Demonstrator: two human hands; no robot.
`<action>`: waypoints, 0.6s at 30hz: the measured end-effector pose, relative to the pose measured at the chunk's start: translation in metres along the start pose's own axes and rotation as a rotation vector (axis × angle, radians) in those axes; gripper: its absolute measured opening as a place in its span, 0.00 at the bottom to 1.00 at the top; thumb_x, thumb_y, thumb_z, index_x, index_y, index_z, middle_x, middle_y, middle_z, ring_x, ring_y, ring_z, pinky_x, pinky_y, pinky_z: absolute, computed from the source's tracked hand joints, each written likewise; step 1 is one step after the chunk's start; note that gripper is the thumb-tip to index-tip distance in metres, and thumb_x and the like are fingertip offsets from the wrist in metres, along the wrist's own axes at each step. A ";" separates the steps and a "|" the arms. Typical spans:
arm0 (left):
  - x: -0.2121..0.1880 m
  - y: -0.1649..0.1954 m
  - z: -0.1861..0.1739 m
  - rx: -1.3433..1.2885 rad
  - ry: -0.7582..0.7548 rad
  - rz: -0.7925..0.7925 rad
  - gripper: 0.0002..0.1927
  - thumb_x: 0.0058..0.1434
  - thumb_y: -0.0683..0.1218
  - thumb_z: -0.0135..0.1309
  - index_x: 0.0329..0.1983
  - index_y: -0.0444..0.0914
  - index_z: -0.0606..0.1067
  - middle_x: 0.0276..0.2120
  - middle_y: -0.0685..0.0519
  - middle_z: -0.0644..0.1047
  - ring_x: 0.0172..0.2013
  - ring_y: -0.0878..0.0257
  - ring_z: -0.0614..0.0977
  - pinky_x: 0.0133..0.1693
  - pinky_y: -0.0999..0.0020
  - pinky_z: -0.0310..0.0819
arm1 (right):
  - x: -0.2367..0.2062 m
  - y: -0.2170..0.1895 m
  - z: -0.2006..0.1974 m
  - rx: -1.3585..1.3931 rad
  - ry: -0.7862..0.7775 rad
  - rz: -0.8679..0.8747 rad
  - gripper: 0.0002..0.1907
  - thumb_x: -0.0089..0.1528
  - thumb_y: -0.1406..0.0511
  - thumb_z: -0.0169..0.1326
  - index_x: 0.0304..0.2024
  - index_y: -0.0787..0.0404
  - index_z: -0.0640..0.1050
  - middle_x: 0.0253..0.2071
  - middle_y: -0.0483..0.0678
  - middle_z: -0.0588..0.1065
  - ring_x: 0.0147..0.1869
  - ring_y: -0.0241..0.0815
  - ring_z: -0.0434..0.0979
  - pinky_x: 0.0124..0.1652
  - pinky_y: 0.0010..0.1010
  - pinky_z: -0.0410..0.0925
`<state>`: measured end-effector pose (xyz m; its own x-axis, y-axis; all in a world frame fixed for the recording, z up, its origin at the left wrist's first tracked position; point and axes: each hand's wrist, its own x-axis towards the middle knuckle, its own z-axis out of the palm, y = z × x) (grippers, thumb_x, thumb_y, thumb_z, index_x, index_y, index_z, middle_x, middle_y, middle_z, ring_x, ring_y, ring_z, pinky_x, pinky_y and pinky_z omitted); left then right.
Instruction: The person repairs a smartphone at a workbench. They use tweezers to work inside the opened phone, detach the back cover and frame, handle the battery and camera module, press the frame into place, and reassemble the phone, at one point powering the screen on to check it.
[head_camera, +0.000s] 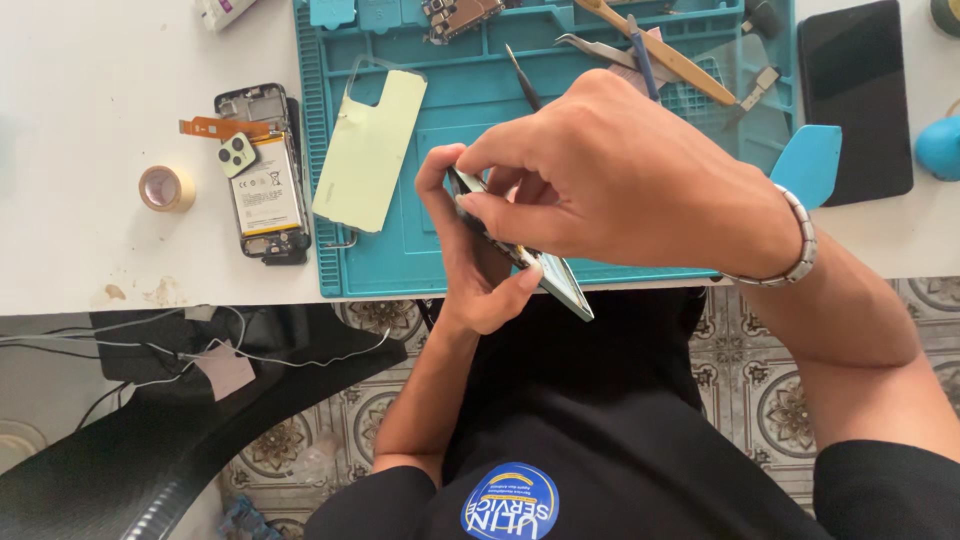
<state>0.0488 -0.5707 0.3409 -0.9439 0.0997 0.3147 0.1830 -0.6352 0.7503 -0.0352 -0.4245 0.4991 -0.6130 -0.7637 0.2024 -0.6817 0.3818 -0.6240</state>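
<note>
Both hands clamped on the phone (530, 262) here, tilted on edge and held in the air just off the near edge of the teal repair mat (440, 150). The left hand (470, 260) cups it from below, thumb pressed against the lower end, fingers curled round the upper end. The right hand (620, 180) comes over the top, fingertips pinching the phone's long side, knuckles arched high, wrist bent down, a metal bracelet (795, 245) riding on it.

Room around the grip: the near side of the mat under the hands lies bare, and below the phone there's only the person's dark lap. Toward the mat's left side, a pale yellow-green back cover (370, 150) lies flat, well apart from the hands. Off the mat's left edge, an opened phone body (265, 180) with its battery showing, and further left a roll of tape (166, 188). Along the mat's far side, tweezers (590, 45) and prying tools crowd together. Off the mat's right edge, a dark screen panel (855, 95) lies flat, with a blue triangular pick (808, 160) overhanging that corner.
</note>
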 end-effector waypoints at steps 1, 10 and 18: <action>0.000 0.000 -0.001 -0.004 0.000 0.008 0.52 0.60 0.40 0.64 0.75 0.47 0.40 0.65 0.43 0.61 0.66 0.53 0.67 0.68 0.59 0.62 | 0.001 0.000 0.000 -0.003 0.000 0.001 0.12 0.61 0.63 0.61 0.36 0.68 0.83 0.24 0.53 0.80 0.26 0.45 0.83 0.27 0.30 0.72; 0.001 -0.001 -0.006 0.012 0.016 0.020 0.51 0.63 0.42 0.66 0.75 0.45 0.41 0.64 0.38 0.65 0.63 0.54 0.70 0.65 0.61 0.65 | 0.001 -0.004 -0.001 0.042 -0.013 -0.025 0.12 0.63 0.63 0.60 0.35 0.68 0.82 0.26 0.52 0.81 0.28 0.43 0.84 0.28 0.29 0.73; -0.003 0.004 -0.002 -0.003 0.030 0.033 0.50 0.63 0.42 0.65 0.75 0.42 0.41 0.63 0.38 0.66 0.62 0.54 0.72 0.65 0.62 0.65 | 0.002 -0.006 -0.004 0.026 -0.031 -0.020 0.11 0.62 0.64 0.60 0.39 0.68 0.82 0.27 0.53 0.81 0.29 0.45 0.85 0.29 0.29 0.74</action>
<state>0.0520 -0.5751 0.3414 -0.9453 0.0553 0.3215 0.2135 -0.6402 0.7379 -0.0343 -0.4265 0.5058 -0.5866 -0.7868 0.1918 -0.6829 0.3533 -0.6395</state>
